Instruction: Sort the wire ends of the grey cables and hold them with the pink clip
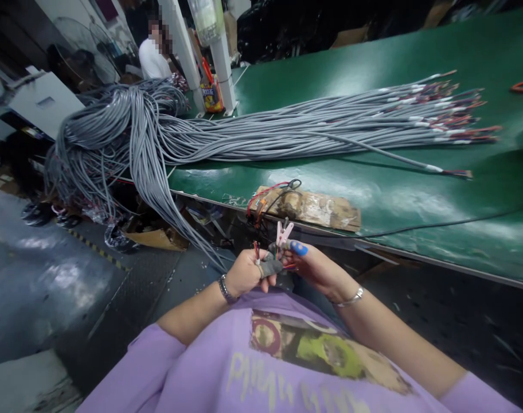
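Just below the near edge of the counter (416, 189), the thin red wire ends (256, 250) sit between both hands. The left hand (245, 273) is curled shut around them, its thumb in a grey finger cot (270, 267). The right hand (315, 267) is pinched together at the base of a pink clip (283, 232) that stands up between the two (how the fingertips meet it is too small to make out). A blue cot (299, 248) covers one right fingertip. Just above, a worn cardboard pad (317, 209) lies on the counter's edge with looped red and black leads (268, 195) at its left end. Bare green surface separates it from the long bundle of grey cables (287, 129), whose stripped coloured ends point right. The other end spills over the left edge in a tangled heap. The counter's right side is cut off by the frame. Far back, a person in white (153, 57) is partly hidden behind a white post (222, 63).
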`<state>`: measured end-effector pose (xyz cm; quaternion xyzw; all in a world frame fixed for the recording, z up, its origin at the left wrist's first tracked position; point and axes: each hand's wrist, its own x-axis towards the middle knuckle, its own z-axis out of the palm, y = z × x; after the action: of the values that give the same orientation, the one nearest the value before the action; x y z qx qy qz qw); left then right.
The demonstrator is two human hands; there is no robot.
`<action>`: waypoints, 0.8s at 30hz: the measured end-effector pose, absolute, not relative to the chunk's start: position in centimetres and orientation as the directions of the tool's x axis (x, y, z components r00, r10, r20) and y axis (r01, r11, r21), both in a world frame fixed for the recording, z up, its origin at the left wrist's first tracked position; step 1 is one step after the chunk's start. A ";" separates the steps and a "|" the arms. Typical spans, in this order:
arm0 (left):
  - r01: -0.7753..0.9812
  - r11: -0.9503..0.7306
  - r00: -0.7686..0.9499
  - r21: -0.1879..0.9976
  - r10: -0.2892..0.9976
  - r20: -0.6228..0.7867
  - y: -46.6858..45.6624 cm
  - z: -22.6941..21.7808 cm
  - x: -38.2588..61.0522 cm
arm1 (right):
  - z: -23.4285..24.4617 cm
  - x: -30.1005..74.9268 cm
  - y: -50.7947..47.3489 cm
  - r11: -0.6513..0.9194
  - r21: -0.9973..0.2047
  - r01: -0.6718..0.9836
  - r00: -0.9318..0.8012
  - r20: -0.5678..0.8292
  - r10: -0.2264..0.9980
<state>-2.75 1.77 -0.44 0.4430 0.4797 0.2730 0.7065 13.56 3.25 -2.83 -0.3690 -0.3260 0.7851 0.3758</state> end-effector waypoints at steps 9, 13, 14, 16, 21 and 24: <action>0.125 0.433 0.351 0.893 0.822 -0.448 1.2 -0.9 -2.6 | -1.6 13.1 2.4 -0.439 -0.877 -0.195 -0.321 -0.365 0.874; 0.106 0.425 0.319 0.899 0.842 -0.436 0.9 -0.9 -2.5 | -1.7 12.8 2.1 -0.391 -0.897 -0.207 -0.299 -0.322 0.898; 0.104 0.428 0.315 0.898 0.842 -0.438 0.8 -0.8 -2.5 | -1.8 12.7 2.1 -0.385 -0.898 -0.211 -0.299 -0.316 0.901; 0.110 0.435 0.312 0.893 0.838 -0.447 0.8 -0.9 -2.5 | -2.0 12.7 2.0 -0.381 -0.900 -0.212 -0.300 -0.311 0.902; 0.112 0.404 0.308 0.908 0.854 -0.418 0.7 -1.3 -2.7 | -1.8 12.5 1.8 -0.386 -0.897 -0.217 -0.275 -0.323 0.906; 0.099 0.378 0.271 0.921 0.880 -0.390 0.6 -1.5 -2.6 | -1.6 12.1 1.5 -0.394 -0.886 -0.244 -0.253 -0.334 0.908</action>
<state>-2.64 0.56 -1.50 0.4687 0.5223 0.3025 0.6450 12.10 1.55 -1.62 -0.4524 -0.3667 0.7016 0.4106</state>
